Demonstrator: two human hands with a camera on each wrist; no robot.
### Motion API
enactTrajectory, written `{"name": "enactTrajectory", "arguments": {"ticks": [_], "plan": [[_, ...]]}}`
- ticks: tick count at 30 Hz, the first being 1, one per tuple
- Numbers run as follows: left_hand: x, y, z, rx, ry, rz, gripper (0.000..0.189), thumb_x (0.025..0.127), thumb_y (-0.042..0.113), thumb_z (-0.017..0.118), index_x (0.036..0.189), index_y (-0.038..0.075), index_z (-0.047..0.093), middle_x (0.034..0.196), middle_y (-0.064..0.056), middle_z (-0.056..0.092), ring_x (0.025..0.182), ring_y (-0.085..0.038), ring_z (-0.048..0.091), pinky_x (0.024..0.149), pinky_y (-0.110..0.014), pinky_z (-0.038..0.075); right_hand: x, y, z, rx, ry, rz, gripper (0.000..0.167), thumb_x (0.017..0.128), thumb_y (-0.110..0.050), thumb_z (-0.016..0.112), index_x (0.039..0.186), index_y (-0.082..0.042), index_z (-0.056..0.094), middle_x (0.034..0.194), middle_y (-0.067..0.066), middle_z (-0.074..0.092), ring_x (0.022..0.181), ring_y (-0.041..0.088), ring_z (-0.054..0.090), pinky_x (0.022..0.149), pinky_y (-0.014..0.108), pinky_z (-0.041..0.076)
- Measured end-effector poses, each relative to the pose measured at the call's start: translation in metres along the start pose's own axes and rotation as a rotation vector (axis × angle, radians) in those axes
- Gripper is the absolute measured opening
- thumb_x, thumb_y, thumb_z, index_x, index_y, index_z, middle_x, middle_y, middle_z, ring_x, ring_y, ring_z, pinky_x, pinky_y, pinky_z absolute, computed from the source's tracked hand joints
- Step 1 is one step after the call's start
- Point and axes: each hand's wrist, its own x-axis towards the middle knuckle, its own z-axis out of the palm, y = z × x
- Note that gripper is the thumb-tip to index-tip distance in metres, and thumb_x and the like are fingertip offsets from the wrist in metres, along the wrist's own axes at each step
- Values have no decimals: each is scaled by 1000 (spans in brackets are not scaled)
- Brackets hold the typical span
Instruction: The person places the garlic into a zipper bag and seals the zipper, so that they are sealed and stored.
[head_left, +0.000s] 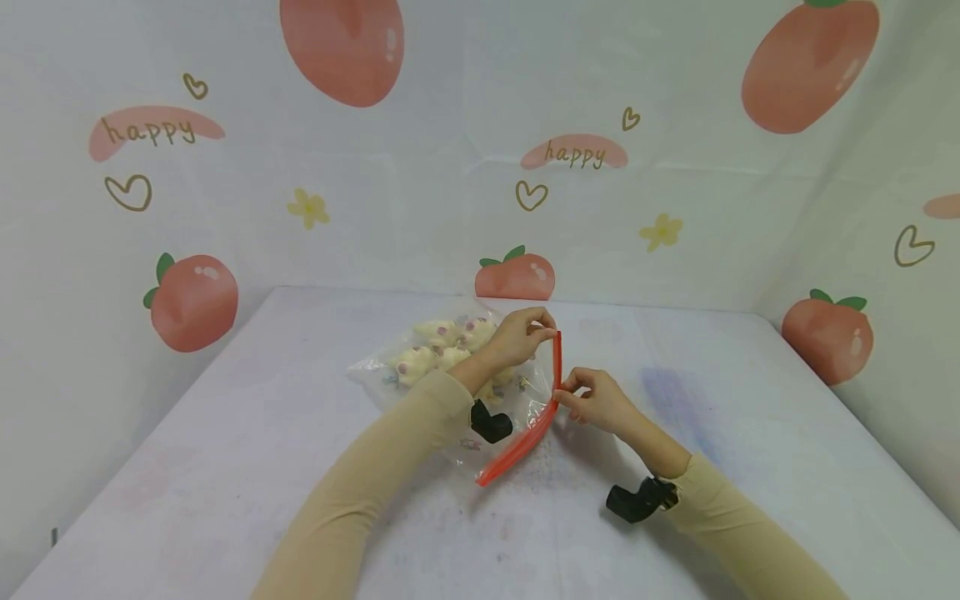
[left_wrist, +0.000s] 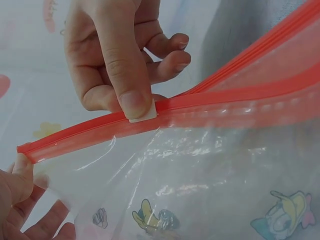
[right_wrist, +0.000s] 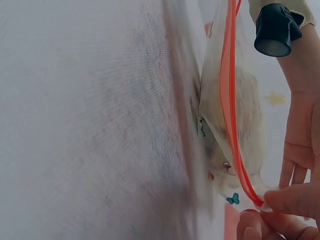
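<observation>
A clear zip bag (left_wrist: 200, 170) printed with cartoon figures lies in front of me, with several cream-coloured pieces with purple spots (head_left: 415, 365) inside. Along its mouth runs a red zip strip (head_left: 523, 446). My left hand (head_left: 519, 337) pinches the far end of this strip. Partway along it, thumb and fingers of my right hand (head_left: 600, 402) grip a small white slider (left_wrist: 146, 115). Between the hands the strip is pressed together, while on the near side of the slider its two red edges stand apart, as the left wrist view shows.
The bag rests on a white cloth-covered table (head_left: 225, 467) with a bluish stain to the right. A white backdrop (head_left: 465, 100) with fruit and heart prints rises behind. Black wrist cameras (head_left: 491, 422) sit on both forearms.
</observation>
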Motion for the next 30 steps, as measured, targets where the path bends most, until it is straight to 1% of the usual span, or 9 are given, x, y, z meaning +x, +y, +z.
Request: {"name": "enactTrajectory", "arguments": {"ticks": [4, 7, 14, 17, 19, 21, 25, 27, 30], "plan": [[0, 0, 0, -1, 7, 1, 10, 94, 14, 55, 97, 5, 59, 122, -12, 59, 106, -27, 63, 56, -17, 42, -1, -1, 3, -5, -1, -6, 13, 87, -8, 62, 81, 2, 56, 84, 13, 61, 54, 13, 57, 49, 23, 47], [0, -1, 0, -1, 12, 5, 10, 94, 14, 55, 97, 5, 58, 120, -12, 60, 105, -29, 64, 57, -19, 41, -3, -3, 4, -5, -4, -23, 13, 86, -8, 62, 81, 2, 56, 82, 12, 61, 52, 12, 56, 49, 23, 45], [0, -1, 1, 14, 53, 17, 11, 95, 14, 55, 98, 5, 59, 116, -11, 61, 110, -28, 62, 71, -24, 44, -5, -5, 5, -3, -9, -35, 15, 86, -8, 63, 79, 2, 55, 79, 10, 60, 52, 14, 56, 48, 23, 45], [0, 0, 1, 4, 63, 6, 11, 94, 14, 55, 98, 5, 59, 117, -11, 61, 106, -27, 63, 67, -23, 44, -5, -6, 5, -8, -11, -32, 15, 86, -9, 63, 79, 2, 55, 77, 8, 59, 51, 15, 56, 48, 24, 46], [-1, 1, 0, -3, 63, 1, 11, 94, 14, 55, 99, 5, 59, 118, -11, 61, 99, -27, 64, 62, -21, 43, -6, -6, 6, -10, -13, -34, 15, 86, -9, 63, 79, 1, 55, 77, 8, 59, 50, 15, 55, 48, 24, 46], [-1, 0, 0, -11, 59, -3, 11, 95, 15, 54, 99, 5, 58, 118, -11, 61, 84, -25, 63, 57, -19, 42, -6, -7, 7, -9, -17, -41, 15, 86, -9, 63, 78, 2, 55, 77, 8, 59, 50, 14, 54, 47, 24, 45], [-2, 0, 0, -23, 53, -9, 12, 96, 16, 53, 100, 6, 58, 118, -11, 62, 62, -18, 53, 52, -19, 40, -7, -8, 8, -5, -27, -61, 16, 87, -8, 62, 77, 2, 54, 77, 9, 59, 48, 13, 53, 47, 23, 44], [-1, -1, 0, -26, 57, -12, 12, 96, 17, 52, 100, 7, 58, 118, -10, 62, 62, -18, 53, 52, -20, 40, -8, -8, 9, -3, -30, -71, 16, 87, -8, 62, 77, 2, 54, 75, 9, 59, 48, 11, 52, 46, 23, 44], [0, -2, 0, -8, 74, -6, 12, 96, 18, 53, 99, 8, 58, 117, -9, 62, 79, -21, 63, 62, -22, 44, -8, -8, 10, -1, -35, -77, 16, 86, -8, 62, 77, 2, 54, 73, 9, 59, 47, 9, 50, 45, 23, 43]]}}
